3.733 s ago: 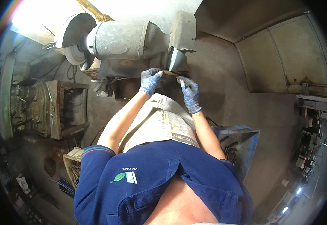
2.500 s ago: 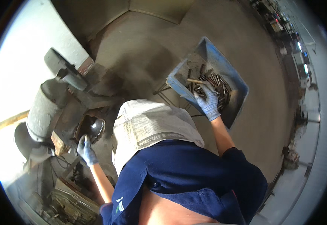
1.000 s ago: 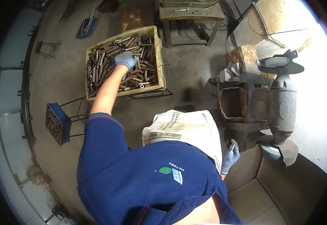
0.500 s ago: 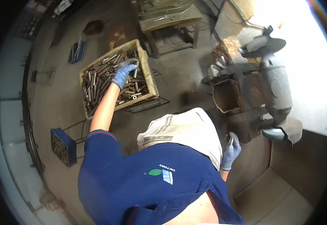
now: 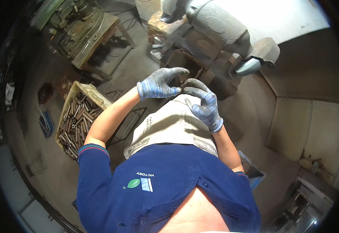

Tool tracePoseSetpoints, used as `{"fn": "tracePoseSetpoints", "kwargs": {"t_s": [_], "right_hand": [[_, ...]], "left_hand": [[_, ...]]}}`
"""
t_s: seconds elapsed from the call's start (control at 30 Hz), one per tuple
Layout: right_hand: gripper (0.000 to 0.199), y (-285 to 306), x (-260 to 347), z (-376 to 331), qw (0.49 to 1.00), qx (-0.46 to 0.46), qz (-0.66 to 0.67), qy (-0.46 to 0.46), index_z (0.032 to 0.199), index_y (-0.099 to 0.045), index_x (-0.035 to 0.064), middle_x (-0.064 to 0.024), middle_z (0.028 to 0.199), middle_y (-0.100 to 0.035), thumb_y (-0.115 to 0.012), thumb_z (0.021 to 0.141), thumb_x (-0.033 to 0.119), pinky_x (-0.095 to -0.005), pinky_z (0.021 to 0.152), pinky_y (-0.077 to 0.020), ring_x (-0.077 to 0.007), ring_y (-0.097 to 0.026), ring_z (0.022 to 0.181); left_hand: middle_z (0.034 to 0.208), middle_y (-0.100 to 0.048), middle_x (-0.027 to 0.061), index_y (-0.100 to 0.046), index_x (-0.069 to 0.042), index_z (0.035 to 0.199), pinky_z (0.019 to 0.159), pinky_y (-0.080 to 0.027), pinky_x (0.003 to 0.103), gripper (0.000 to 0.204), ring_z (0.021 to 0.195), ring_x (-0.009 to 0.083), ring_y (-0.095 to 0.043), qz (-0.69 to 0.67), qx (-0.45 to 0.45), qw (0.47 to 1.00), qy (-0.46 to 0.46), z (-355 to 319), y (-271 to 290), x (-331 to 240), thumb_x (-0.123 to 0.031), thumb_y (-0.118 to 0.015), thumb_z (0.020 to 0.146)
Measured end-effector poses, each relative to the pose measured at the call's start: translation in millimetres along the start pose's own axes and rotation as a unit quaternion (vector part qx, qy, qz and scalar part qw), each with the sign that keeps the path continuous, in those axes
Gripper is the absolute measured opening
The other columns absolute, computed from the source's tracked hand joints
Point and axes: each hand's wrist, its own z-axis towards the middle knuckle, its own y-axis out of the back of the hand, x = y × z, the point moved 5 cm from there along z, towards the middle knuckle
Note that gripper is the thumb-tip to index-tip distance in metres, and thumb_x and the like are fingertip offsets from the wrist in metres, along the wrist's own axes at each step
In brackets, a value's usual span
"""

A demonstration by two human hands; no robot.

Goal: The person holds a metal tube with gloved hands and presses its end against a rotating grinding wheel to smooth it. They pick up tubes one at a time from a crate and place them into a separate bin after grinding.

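Both hands wear blue knitted gloves with grey-coated fingers and meet in front of the pale printed apron [image 5: 165,120]. My left hand [image 5: 159,83] has its index finger stretched rightward and the other fingers curled in. Something dark lies in its grip, too hidden to name. Close beside it, my right hand [image 5: 203,106] is open, with its thumb apart from the bent fingers and no object visible between them. Just beyond the hands is the dark hollow box of a sooty grinding machine [image 5: 216,27].
On the left, a yellowish bin [image 5: 74,93] holds many rusty metal tubes. A wooden workbench [image 5: 117,23] with tools stands behind it. A small blue tray [image 5: 47,124] lies on the floor at far left. A blue crate [image 5: 257,178] sits behind my right arm.
My left hand has left the bin of tubes and come to the middle. My right hand has risen from my side to meet it. The view has turned right, toward the machine.
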Motion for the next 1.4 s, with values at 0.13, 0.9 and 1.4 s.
{"fn": "tracePoseSetpoints", "kwargs": {"t_s": [0.13,0.9,1.4], "right_hand": [[0.025,16.3,-13.9,-17.1,0.997,-0.039,0.071,-0.020,0.096,-0.065,-0.0009,-0.0133,0.106,-0.059,-0.068,0.071,0.005,-0.0316,0.086,-0.0470,-0.0244,-0.059,0.098],[0.017,83.2,-40.1,-86.5,0.895,-0.428,0.059,-0.107,0.101,-0.064,-0.0039,-0.0072,0.111,-0.052,-0.057,0.085,-0.003,-0.0218,0.082,-0.0458,-0.0131,-0.057,0.095],[0.021,97.4,-115.4,-97.7,0.867,-0.469,-0.007,-0.168,0.108,-0.060,-0.0054,-0.0146,0.119,-0.054,-0.049,0.090,-0.001,-0.0369,0.095,-0.0464,-0.0224,-0.057,0.103]], "left_hand": [[0.111,-0.059,0.0091,-0.046,0.001,0.127,0.085,-0.046,0.027,0.058,0.095,0.0107,-0.054,-0.120,0.065,0.991,-0.008,26.9,-17.6,2.5,-0.007,-0.070,0.074],[0.083,-0.066,0.0042,-0.063,0.003,0.098,0.066,-0.050,0.022,0.017,0.072,0.0061,-0.057,-0.256,-0.035,0.966,0.001,124.8,-75.0,16.3,-0.006,-0.064,0.084],[0.078,-0.065,0.0025,-0.066,0.001,0.092,0.061,-0.047,0.021,0.011,0.066,0.0068,-0.056,-0.268,-0.071,0.960,0.032,183.2,-101.0,47.6,-0.005,-0.064,0.083]]}}
